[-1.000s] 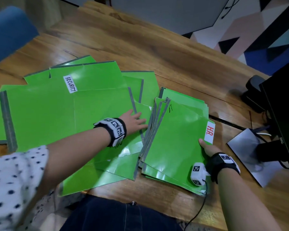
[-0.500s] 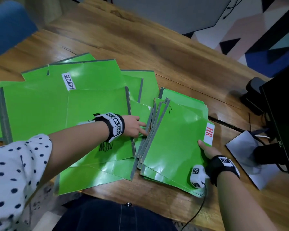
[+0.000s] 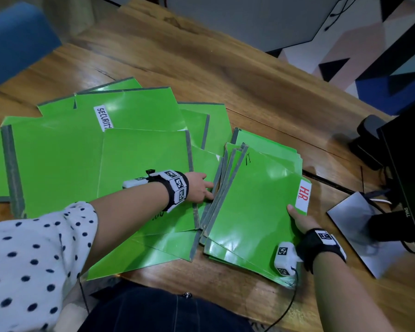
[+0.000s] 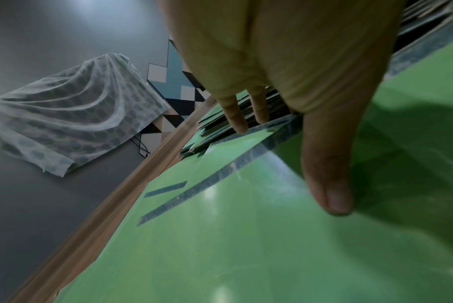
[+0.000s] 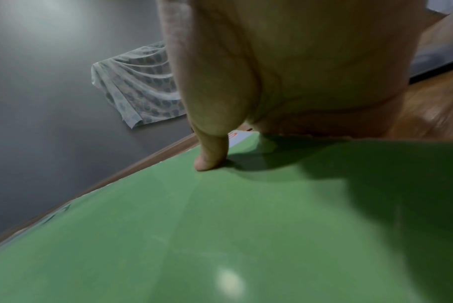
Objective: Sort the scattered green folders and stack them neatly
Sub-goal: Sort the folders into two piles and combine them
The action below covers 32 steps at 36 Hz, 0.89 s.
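Note:
A stack of green folders [image 3: 256, 212] lies at the right of the wooden table [image 3: 225, 68], its top folder bearing a white "HR." label [image 3: 303, 197]. My right hand [image 3: 300, 219] grips the stack's right edge, thumb [image 5: 210, 157] on top and fingers hidden beneath. My left hand [image 3: 201, 188] lies flat, its straight fingers [image 4: 236, 116] touching the grey spines on the stack's left side. Loose green folders [image 3: 57, 164] fan out to the left, one labelled "SECURITY" [image 3: 103, 118]. The nearest loose folder [image 3: 144, 176] lies under my left wrist.
A black Dell monitor [image 3: 407, 188] stands at the right edge on a grey base plate [image 3: 359, 231], with a black object [image 3: 369, 137] behind it. A blue chair [image 3: 12, 37] sits far left. A black cable [image 3: 285, 307] hangs off the near table edge.
My left hand slid right, from the loose folder to the stack's spine side, and that folder moved right with it. The right hand kept its hold.

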Each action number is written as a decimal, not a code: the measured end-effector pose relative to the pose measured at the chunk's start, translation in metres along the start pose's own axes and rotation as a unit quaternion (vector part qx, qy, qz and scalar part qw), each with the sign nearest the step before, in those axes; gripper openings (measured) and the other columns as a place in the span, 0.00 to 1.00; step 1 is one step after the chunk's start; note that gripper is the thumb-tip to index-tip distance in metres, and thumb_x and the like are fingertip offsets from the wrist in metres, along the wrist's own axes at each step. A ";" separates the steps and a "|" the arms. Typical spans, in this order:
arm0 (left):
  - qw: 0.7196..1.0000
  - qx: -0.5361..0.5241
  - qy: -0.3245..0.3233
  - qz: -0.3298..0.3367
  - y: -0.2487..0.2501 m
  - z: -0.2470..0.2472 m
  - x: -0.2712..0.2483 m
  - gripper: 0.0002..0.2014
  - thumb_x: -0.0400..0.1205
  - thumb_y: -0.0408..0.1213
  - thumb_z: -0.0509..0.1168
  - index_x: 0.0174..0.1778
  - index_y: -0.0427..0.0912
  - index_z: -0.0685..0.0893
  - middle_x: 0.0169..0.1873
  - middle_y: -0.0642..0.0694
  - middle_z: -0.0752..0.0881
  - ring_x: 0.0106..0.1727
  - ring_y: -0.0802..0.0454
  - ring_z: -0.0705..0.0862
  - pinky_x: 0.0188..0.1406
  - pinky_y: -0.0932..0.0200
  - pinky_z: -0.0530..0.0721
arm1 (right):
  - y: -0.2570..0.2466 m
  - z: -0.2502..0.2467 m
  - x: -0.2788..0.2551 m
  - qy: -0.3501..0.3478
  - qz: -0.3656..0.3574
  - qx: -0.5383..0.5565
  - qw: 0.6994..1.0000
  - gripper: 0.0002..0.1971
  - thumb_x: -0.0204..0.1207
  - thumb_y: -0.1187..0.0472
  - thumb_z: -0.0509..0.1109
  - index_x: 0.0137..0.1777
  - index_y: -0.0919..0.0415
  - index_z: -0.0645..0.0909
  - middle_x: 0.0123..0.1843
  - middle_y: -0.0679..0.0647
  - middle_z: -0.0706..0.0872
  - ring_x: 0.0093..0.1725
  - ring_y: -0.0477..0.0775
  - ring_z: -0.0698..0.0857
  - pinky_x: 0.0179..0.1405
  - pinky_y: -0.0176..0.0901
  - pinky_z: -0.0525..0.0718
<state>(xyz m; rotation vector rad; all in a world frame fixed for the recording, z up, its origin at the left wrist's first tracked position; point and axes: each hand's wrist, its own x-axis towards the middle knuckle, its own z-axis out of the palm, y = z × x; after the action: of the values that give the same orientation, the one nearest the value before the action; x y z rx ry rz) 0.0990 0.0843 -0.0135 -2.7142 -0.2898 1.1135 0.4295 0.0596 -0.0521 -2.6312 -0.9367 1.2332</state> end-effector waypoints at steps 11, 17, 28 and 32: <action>0.994 0.038 0.095 -0.027 -0.015 -0.005 -0.021 0.20 0.82 0.35 0.62 0.72 0.43 0.74 0.72 0.46 0.70 0.73 0.46 0.66 0.73 0.50 0.67 | -0.001 0.001 -0.005 0.002 0.001 0.017 1.000 0.36 0.78 0.42 0.65 0.74 0.72 0.69 0.71 0.67 0.76 0.67 0.67 0.77 0.65 0.53 0.73; 0.986 0.075 0.136 -0.052 -0.037 -0.021 -0.047 0.15 0.87 0.34 0.53 0.69 0.37 0.68 0.68 0.42 0.77 0.69 0.46 0.70 0.67 0.52 0.72 | -0.001 0.004 -0.012 0.008 -0.008 0.022 1.000 0.34 0.79 0.44 0.65 0.73 0.74 0.68 0.70 0.69 0.77 0.62 0.66 0.78 0.62 0.52 0.73; 0.976 -0.092 0.083 -0.179 -0.084 -0.109 -0.095 0.20 0.74 0.49 0.73 0.60 0.48 0.84 0.51 0.47 0.85 0.57 0.43 0.84 0.51 0.51 0.85 | 0.007 0.013 -0.022 -0.006 -0.018 0.019 1.000 0.31 0.79 0.46 0.66 0.68 0.75 0.72 0.63 0.68 0.80 0.51 0.61 0.76 0.51 0.45 0.71; 0.920 -0.207 0.199 -0.267 -0.104 -0.136 -0.121 0.24 0.73 0.52 0.73 0.57 0.37 0.85 0.45 0.41 0.86 0.50 0.40 0.85 0.43 0.55 0.78 | 0.005 0.018 -0.026 0.003 -0.021 0.030 0.999 0.33 0.79 0.44 0.66 0.70 0.75 0.72 0.68 0.68 0.79 0.62 0.66 0.80 0.53 0.45 0.73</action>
<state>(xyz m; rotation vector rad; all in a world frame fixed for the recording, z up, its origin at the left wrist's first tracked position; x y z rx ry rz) 0.0999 0.1396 0.1885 -2.8307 -1.2199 0.3635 0.4059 0.0379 -0.0480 -2.5546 -0.9328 1.2236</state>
